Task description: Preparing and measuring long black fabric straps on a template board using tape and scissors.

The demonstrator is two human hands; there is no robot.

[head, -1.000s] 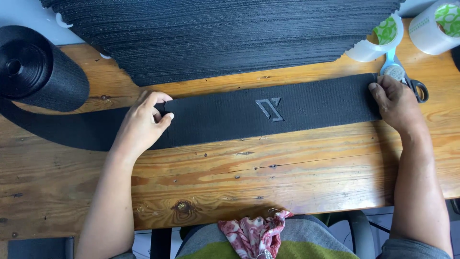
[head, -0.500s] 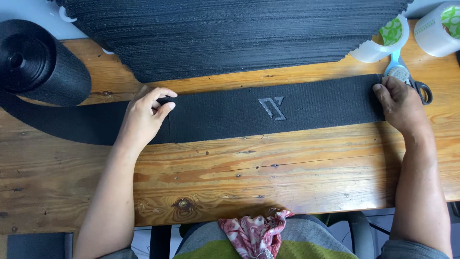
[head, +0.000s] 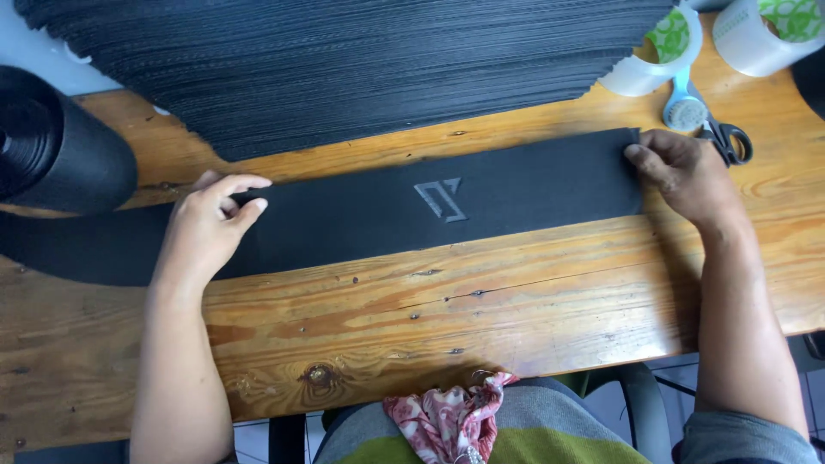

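Wooden surface (head: 516, 292) beneath both hands, bearing: stacked black strips (head: 344, 60) beyond them; black roll (head: 51, 150) outward of left hand (head: 206, 228); black strip (head: 447, 202) spanning between, left hand pressing it flat, right hand (head: 687, 172) pinching its end; scissors (head: 726, 137) just beyond right hand

wooden table (head: 481, 318) | black strip (head: 447, 206) | strip stack (head: 344, 60) | roll (head: 51, 155) | scissors (head: 718, 129)
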